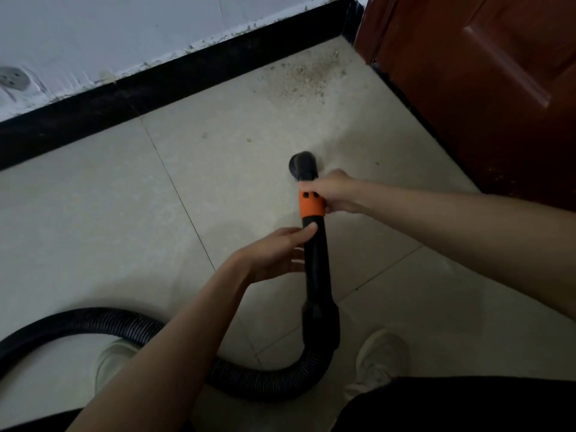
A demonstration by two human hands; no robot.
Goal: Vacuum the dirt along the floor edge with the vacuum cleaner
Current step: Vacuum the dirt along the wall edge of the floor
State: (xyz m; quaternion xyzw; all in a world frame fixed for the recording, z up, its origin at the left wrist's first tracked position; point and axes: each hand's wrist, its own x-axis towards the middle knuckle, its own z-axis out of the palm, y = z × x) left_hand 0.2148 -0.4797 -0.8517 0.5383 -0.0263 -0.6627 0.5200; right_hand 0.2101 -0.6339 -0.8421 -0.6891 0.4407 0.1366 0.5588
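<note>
— What's nearest to you there?

— Two pale shoes (pixel 381 360) on the tiled floor (pixel 93 213), and the ribbed black hose (pixel 103 322) curling between and in front of them, running off to the left edge.

— And the hose goes up into what?

— Into a black rigid tube (pixel 316 269), with an orange collar (pixel 311 204) near the top and the black nozzle (pixel 303 165) beyond that, its mouth pointing down toward the floor.

— The hands?

— The left hand (pixel 274 254) is on the tube just below the collar. The thumb lies against the tube's front, and the fingers reach behind it only loosely curled, so it looks more like a steadying touch than a firm grip. The right hand (pixel 335 193) comes in from the right and is wrapped round the collar and the base of the nozzle, fingers curled over it.

— Is the nozzle at the dirt?

— No, well short of it. The patch of dirt (pixel 299 77) is farther off, in the corner where the black skirting board (pixel 156 88) meets the red-brown door (pixel 483 88). A couple of stray crumbs (pixel 249 139) lie between the nozzle and the skirting.

— Anything past that?

— A pale wall (pixel 124 29) above the skirting, chipped along its lower edge, with a round socket (pixel 12 78) at the far left.
</note>
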